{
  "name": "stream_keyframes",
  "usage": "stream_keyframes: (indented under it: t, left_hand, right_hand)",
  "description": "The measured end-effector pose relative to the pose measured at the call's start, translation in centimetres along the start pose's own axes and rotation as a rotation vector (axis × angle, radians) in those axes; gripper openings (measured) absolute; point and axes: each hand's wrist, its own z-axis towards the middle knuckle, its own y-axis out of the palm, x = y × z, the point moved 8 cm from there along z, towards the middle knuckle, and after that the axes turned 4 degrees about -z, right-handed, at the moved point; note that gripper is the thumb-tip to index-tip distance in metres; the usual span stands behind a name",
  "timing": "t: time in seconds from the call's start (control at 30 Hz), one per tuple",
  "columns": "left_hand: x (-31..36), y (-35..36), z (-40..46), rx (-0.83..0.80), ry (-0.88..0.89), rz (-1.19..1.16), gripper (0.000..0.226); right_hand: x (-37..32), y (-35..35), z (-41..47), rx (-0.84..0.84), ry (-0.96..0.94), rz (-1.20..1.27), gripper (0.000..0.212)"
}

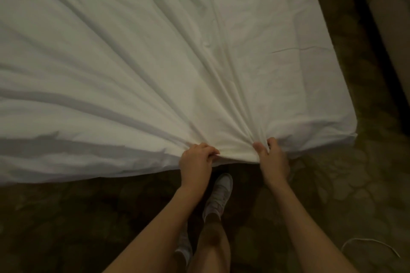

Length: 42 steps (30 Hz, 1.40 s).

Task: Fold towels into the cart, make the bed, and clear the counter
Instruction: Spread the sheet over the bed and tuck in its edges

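Head view: we're looking down at the near edge of the bed (328, 95), close to its right corner. The wrinkled white cotton bed sheet (133, 62) covers the whole mattress top and hangs a little over the near edge.

Left hand (195, 162): grip closed on the sheet edge, fingers curled over the top of the fabric, knuckles up.

Right hand (274, 159): grip also closed on the sheet edge, thumb on top, fingers wrapped under the hem. It sits just beside the bed's right corner.

Both hands are near each other, with a short bunched span of sheet between them. Creases fan out from the two grip points, running up and left across the sheet. The right strip of the sheet, toward the bed's side edge, lies flatter. A crumpled patch sits near the top centre of the sheet.

Below the hands: dark patterned brown-green carpet (66, 217), with one white lace-up sneaker (218, 195) toe-forward between the forearms; a second sneaker is partly hidden behind the left arm. A thin white cable (366, 241) loops on the carpet at bottom right. A dark strip runs along the floor at far right, too dim to identify.
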Motion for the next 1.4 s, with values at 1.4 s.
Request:
stream_keyframes:
  t: [1.4]
  left_hand:
    - [-1.5, -43.1, 30.6, 0.112, 0.142, 0.195, 0.05]
  right_hand:
    - [-48.4, -4.7, 8.4, 0.074, -0.428, -0.234, 0.06]
